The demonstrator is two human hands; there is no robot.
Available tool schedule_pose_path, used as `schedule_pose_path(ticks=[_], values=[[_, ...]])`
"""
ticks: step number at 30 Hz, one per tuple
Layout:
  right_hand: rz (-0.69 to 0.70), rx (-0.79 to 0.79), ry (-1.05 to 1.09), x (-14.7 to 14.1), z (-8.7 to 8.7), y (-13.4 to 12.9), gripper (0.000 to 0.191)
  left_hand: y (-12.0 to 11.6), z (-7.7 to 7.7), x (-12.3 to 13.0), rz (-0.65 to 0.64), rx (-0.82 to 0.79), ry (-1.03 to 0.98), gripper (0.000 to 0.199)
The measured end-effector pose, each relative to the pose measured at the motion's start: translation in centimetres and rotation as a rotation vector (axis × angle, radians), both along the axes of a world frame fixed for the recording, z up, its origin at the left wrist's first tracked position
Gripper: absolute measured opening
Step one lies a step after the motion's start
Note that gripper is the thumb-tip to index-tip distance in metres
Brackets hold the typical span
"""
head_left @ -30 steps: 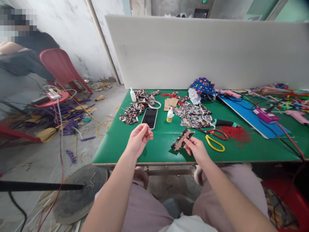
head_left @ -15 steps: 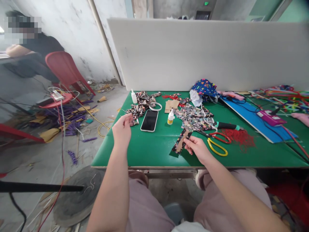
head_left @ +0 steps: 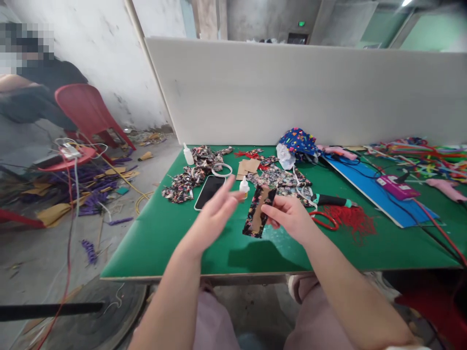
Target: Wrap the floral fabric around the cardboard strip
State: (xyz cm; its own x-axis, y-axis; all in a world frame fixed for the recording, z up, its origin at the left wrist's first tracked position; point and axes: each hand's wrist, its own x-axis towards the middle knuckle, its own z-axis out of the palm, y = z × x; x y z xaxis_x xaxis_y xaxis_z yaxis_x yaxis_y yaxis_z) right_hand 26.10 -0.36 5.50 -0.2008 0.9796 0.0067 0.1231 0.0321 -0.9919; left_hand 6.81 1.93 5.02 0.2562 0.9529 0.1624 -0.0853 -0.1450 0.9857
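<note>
Between thumb and fingers, my right hand (head_left: 288,216) grips a strip of dark floral fabric with brown cardboard on its face (head_left: 260,211), raised above the green table. My left hand (head_left: 219,214) reaches toward the strip with its fingers stretched out, holding nothing. Just beyond those fingers stands a small white-capped glue bottle (head_left: 244,186), partly covered by the hand. A phone (head_left: 209,191) lies behind my left hand, its lower right part hidden. Red-handled scissors (head_left: 324,221) rest right of my right hand, mostly covered by it.
Floral fabric pieces (head_left: 193,177), cardboard pieces (head_left: 248,167) and a white bottle (head_left: 188,154) are on the green table (head_left: 146,248). To the right lie a black-handled tool (head_left: 332,200), red threads (head_left: 352,221), a blue board (head_left: 379,194) and a purple device (head_left: 397,187). A person sits far left.
My left hand has moved right from the floral fabric toward the strip, and its fingers have opened out. My right hand has lifted the strip and brought it slightly left. The view has shifted.
</note>
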Motion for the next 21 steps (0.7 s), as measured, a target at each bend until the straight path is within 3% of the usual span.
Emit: schedule_pose_path(ticks=[2,5,8,12,14,21], values=[[-0.011,0.033,-0.072,0.4,0.3,-0.7,0.028,-1.1,0.1,2.3,-0.250,-0.128,-0.034,0.055],[-0.128,0.157,-0.170,1.5,0.4,-1.5,0.031,-2.2,-0.2,4.7,-0.358,-0.221,-0.090,0.033],[-0.256,0.279,-0.120,2.8,0.2,-1.5,0.031,-3.1,-0.8,5.8,-0.390,-0.340,-0.187,0.028],[-0.069,0.220,0.138,3.7,-0.3,-1.1,0.055,-4.1,-1.3,6.7,-0.445,-0.449,-0.278,0.024],[0.005,0.164,0.194,3.9,-0.3,-1.2,0.053,-4.4,-1.5,7.1,-0.485,-0.509,-0.295,0.024],[0.038,0.144,0.183,4.4,0.6,-2.0,0.046,-4.8,-1.5,7.4,-0.510,-0.606,-0.314,0.025]])
